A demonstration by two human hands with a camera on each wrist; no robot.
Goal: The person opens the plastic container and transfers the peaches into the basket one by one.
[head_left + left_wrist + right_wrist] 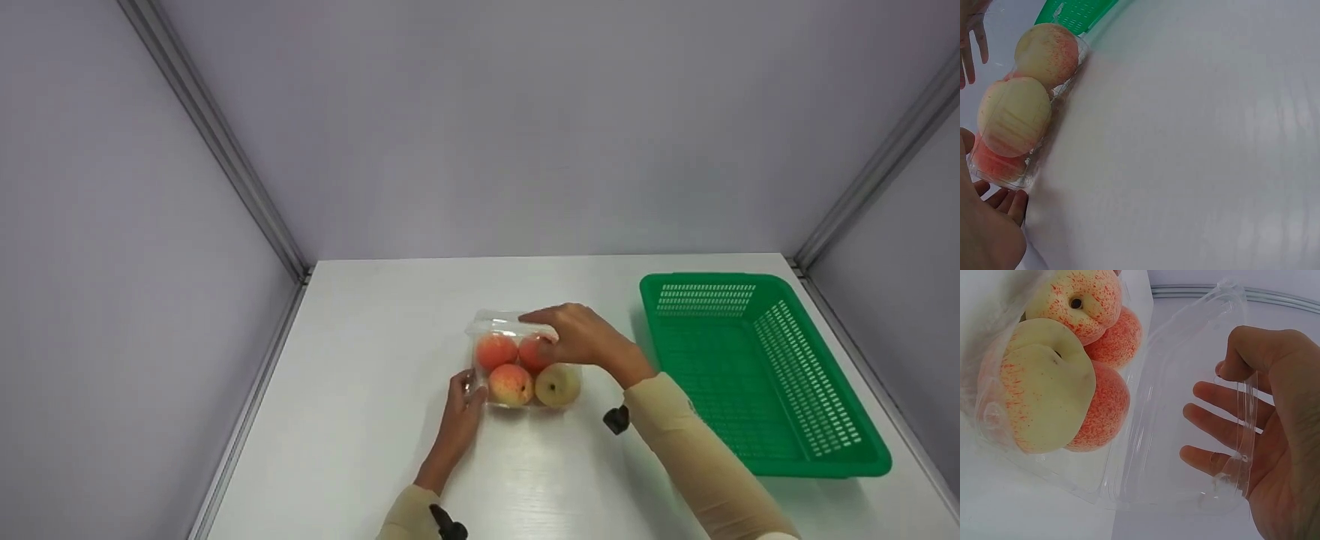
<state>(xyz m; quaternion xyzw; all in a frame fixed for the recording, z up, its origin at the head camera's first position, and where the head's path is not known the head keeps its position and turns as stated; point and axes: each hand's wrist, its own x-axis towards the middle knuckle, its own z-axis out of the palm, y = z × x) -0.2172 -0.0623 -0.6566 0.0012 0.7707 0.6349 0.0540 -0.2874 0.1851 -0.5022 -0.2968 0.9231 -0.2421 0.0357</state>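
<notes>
Several red and yellow peaches (511,385) lie in a clear plastic clamshell box (480,379) on the white table. My left hand (459,416) grips the box at its near left side; in the left wrist view its fingers bend about the box's corner. At the raised clear lid (1154,439) is my right hand (585,337). In the right wrist view, the thumb lies on one side of the lid's rim and the fingers show through the plastic on the other, so they pinch it. The lid stands tilted up from the fruit.
A green plastic basket (844,390) with slotted walls stands on the right of the white table (360,360), beside my right forearm. Pale panels (525,135) enclose the table at the back and both sides, with grey metal strips along the corners.
</notes>
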